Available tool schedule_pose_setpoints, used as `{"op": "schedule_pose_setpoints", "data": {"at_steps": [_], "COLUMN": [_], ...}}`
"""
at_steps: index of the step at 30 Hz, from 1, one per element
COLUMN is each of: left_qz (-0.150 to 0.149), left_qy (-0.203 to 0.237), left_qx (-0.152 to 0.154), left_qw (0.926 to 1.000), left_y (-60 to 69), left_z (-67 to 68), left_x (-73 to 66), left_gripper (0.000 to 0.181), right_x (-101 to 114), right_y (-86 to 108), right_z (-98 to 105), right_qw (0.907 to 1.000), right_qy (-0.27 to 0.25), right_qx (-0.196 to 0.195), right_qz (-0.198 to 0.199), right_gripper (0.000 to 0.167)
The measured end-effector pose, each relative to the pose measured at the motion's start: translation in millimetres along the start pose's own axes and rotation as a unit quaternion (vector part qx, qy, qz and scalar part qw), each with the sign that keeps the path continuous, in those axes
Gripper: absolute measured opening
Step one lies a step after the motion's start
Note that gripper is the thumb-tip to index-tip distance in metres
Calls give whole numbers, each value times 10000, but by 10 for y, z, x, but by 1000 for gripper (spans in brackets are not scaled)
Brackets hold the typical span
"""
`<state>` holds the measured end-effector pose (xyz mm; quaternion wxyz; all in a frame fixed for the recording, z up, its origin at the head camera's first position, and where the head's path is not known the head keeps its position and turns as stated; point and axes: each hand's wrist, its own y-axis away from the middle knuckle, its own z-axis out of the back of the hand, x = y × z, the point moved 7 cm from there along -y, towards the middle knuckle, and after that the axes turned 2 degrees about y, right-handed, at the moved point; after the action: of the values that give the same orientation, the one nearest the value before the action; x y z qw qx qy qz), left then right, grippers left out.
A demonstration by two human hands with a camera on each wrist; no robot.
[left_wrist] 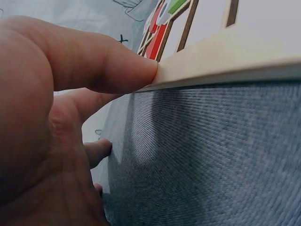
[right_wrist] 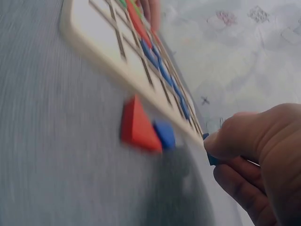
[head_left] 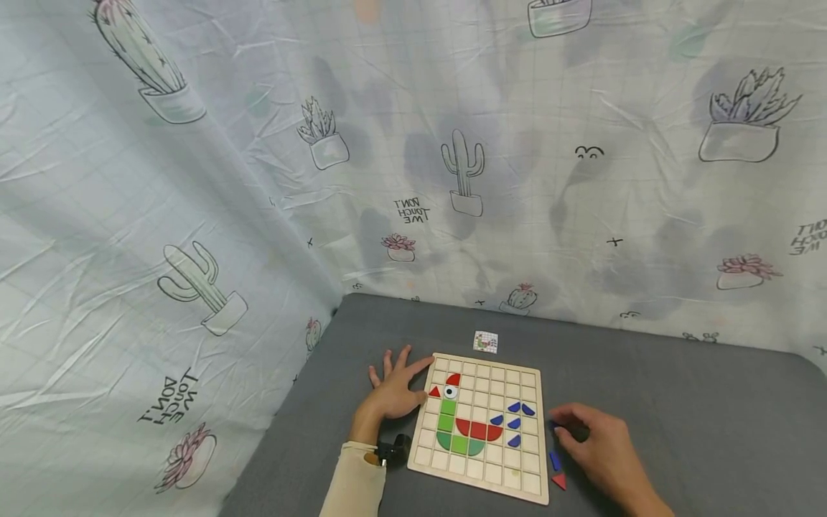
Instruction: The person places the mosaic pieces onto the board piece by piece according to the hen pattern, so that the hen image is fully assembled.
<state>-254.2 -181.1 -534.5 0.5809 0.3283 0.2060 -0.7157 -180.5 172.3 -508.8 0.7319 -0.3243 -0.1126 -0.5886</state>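
Note:
A wooden grid board point(head_left: 481, 485) lies on the grey table, with red, green and blue pieces and a white eye piece point(head_left: 450, 392) set in its squares. My left hand point(head_left: 394, 391) rests at the board's left edge, fingers spread; its thumb point(left_wrist: 122, 70) touches the rim. Just off the right edge, my right hand point(head_left: 597, 438) pinches a small blue piece point(right_wrist: 210, 149) between thumb and finger, its shape mostly hidden. Below that hand lie a loose blue piece point(head_left: 555, 461) and a red triangle point(head_left: 559, 481), both beside the board.
A small picture card point(head_left: 486, 342) lies behind the board, showing a coloured pattern on a grid. Pale curtains point(head_left: 517, 179) printed with cacti hang behind and to the left of the grey table point(head_left: 678, 402). A dark strap with a device point(head_left: 393, 451) sits on the left wrist.

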Motion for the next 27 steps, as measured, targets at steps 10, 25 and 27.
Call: {"op": "schedule_pose_setpoints", "data": {"at_steps": [10, 25, 27], "left_qz": [-5, 22, 28], "left_qy": [2, -50, -53], "left_qx": [-17, -5, -7], "left_qw": [10000, 10000, 10000], "left_y": [-9, -6, -5], "left_z": [-15, -14, -16], "left_x": [17, 18, 21], "left_gripper": [72, 71, 71], "right_x": [260, 316, 319], "right_y": [-51, -67, -56], "right_z": [-211, -361, -351], "right_qw": [9980, 9973, 9976], "right_qy": [-390, -250, -224], "right_qx": [145, 650, 604], "right_qz": [471, 230, 268], "right_gripper": [36, 30, 30]}}
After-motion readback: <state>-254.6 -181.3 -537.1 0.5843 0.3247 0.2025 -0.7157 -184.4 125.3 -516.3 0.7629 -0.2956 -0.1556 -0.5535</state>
